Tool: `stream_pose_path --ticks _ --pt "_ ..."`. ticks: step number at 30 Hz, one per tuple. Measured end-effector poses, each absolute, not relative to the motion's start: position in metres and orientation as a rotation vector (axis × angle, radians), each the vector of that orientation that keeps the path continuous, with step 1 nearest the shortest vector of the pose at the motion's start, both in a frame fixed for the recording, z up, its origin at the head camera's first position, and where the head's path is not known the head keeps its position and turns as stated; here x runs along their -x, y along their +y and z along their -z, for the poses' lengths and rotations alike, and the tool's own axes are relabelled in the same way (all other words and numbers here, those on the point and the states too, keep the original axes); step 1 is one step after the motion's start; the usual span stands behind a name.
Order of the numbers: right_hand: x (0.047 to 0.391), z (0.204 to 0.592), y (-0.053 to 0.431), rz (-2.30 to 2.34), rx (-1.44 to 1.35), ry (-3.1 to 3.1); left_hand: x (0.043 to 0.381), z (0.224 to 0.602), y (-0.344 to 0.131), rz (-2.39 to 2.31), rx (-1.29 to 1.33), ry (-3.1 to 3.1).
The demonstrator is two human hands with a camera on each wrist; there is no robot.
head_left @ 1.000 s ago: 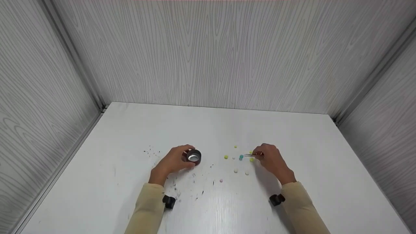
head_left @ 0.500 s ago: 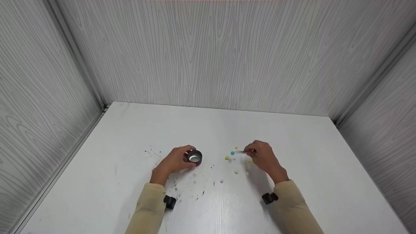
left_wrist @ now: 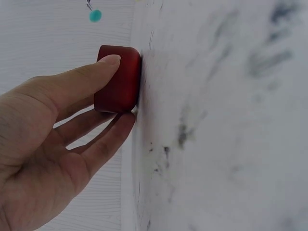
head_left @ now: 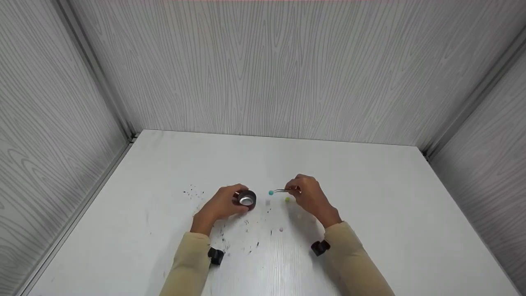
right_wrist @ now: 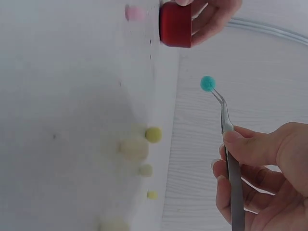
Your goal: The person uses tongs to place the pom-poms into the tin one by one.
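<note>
Your blue bead [right_wrist: 208, 83] is up off the table [head_left: 365, 176], near the cup [left_wrist: 121, 85] your left hand [head_left: 222, 203] grips. Your right hand [head_left: 308, 196] pinches the tweezers [right_wrist: 235, 178]; squeeze too hard and those thin tips could ping it away.

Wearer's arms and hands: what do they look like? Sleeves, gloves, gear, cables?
Long beige sleeves on both arms: left sleeve, right sleeve. Left hand and right hand are bare, no gloves. A small, blocky black device sits at each cuff, on the inner side: left device, right device. No cables or markings I can make out.
</note>
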State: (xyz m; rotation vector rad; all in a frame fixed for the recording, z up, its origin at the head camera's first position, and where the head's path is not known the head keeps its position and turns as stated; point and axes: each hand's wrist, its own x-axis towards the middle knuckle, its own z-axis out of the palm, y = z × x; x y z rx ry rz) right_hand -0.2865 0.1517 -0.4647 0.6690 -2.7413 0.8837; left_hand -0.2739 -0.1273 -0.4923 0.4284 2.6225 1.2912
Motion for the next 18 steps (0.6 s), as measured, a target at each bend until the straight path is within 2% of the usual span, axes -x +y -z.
stream_pose_path --ticks 18 --pt "0.286 0.476 0.107 -0.848 -0.804 -2.742 0.276 0.496 -0.129 -1.266 -0.462 2.646"
